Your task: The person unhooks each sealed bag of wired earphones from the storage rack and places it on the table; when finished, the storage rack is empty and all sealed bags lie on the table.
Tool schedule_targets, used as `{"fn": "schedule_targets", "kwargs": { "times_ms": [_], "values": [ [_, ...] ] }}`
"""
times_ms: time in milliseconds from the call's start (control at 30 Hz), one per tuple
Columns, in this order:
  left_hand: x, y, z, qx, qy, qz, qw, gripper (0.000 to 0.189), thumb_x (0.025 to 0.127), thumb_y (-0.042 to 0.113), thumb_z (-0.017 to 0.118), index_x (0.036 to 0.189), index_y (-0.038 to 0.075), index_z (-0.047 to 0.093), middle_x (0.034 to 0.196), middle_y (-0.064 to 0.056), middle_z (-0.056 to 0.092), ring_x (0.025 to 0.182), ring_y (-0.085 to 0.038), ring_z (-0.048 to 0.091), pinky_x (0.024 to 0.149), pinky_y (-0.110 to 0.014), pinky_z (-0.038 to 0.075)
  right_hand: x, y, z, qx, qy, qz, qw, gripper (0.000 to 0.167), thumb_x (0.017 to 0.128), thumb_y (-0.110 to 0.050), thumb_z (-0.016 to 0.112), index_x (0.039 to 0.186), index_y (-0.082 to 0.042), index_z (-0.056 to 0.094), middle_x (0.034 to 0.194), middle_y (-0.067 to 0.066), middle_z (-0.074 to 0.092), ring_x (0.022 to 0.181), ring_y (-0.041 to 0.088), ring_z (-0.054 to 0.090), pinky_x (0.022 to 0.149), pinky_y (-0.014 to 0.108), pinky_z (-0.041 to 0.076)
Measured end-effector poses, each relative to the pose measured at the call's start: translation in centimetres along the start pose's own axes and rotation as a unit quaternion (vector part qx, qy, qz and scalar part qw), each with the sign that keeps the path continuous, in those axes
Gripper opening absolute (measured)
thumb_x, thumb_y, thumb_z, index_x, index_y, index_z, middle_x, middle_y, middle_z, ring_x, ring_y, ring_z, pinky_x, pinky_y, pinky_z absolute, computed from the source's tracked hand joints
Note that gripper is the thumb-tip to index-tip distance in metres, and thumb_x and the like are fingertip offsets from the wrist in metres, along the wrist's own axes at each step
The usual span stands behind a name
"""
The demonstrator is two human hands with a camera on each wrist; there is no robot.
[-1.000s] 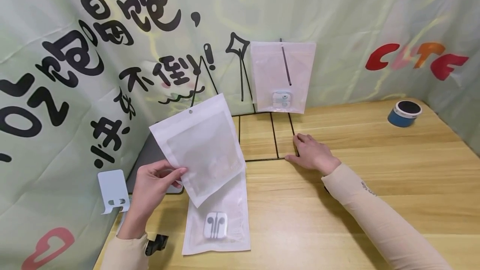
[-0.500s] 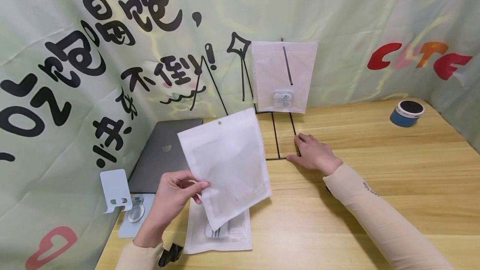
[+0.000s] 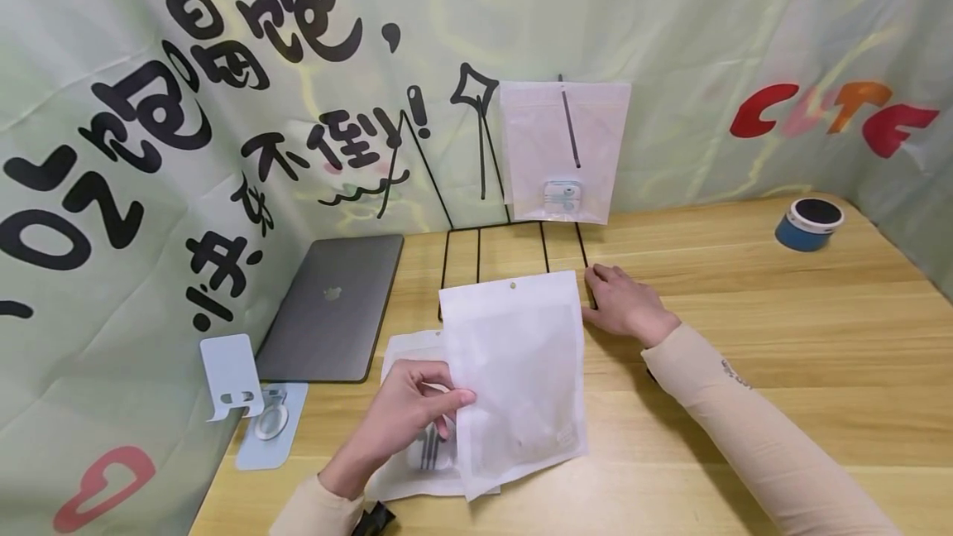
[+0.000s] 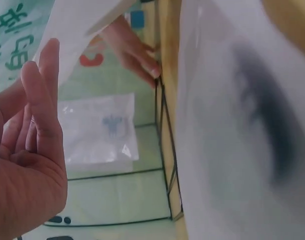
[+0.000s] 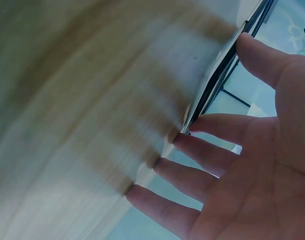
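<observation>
My left hand pinches the left edge of a white zip bag between thumb and fingers, back side up. Underneath, a second white bag lies on the table, with a boxed pair of earphones showing through, partly covered. My right hand rests at the front right corner of a black wire display rack. In the right wrist view, its fingers are spread, with fingertips on the table and the thumb at the rack's wire. A third bag with earphones hangs on the rack's hook.
At the left lies a grey laptop, and nearer the front a pale blue phone stand. A round blue and white speaker stands at the back right. A printed cloth hangs behind the wooden table.
The held bag has moved right and towards me, turning more upright, uncovering the laptop and the rack's left part. My right hand has stayed at the rack.
</observation>
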State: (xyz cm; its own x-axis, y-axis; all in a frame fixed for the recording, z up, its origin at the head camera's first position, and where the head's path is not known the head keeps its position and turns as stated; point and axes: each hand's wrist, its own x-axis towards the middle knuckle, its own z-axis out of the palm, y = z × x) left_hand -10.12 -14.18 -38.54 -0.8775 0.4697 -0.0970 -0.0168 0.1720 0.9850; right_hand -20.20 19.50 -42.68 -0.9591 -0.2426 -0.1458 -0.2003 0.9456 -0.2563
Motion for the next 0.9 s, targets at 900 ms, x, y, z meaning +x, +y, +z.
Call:
{"fn": "schedule_targets", "kwargs": {
  "times_ms": [900],
  "values": [
    [1.2, -2.4, 2.8, 0.207, -0.042, -0.095, 0.9727, 0.035, 0.087, 0.033, 0.077, 0.064, 0.011, 0.065, 0.057, -0.004, 0.066, 0.031, -0.019, 0.055, 0.03, -0.029, 0.041, 0.1, 0.2, 0.0, 0.02, -0.008, 0.006, 0.9997, 0.081, 0.097, -0.051, 0.056, 0.15, 0.006, 0.034, 0.155, 0.026, 0.027, 0.139, 0.048, 0.025, 0.099, 0.068, 0.034]
  ]
}}
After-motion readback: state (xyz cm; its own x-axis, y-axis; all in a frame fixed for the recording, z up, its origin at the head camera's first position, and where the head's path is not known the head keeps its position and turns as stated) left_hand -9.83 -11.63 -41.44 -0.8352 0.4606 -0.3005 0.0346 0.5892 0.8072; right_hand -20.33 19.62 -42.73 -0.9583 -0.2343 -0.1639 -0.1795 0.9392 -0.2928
